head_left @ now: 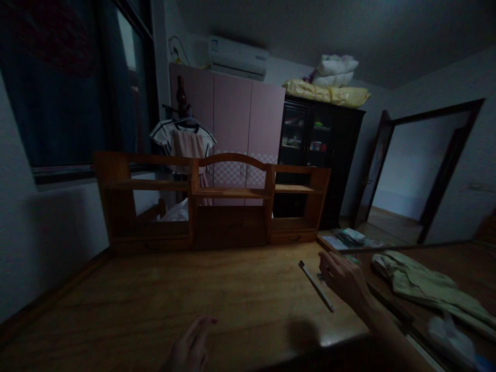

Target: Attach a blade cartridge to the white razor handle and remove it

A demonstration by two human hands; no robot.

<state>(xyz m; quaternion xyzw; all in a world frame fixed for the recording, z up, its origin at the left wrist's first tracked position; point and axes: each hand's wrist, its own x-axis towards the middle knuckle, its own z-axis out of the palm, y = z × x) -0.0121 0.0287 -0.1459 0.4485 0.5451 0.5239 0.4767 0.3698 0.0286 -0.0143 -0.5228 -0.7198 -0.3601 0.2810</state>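
Left hand [189, 346] loosely open over the surface's [201, 287] near edge. Right hand [343, 276] by the right edge, fingers bent, grip unclear; stick [316, 288] beside it not yet taken up.

Bare left hand [190, 346] with slim fingers [199, 325], bare right hand [343, 276], slender uncovered forearm [387, 330], details dim

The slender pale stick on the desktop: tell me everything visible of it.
The slender pale stick is straight, with a dark tip at its far end. It lies flat and slanted on the wooden desktop, near end angled right, just left of the right hand, which does not appear to grip it. In this dim light its material is unclear.
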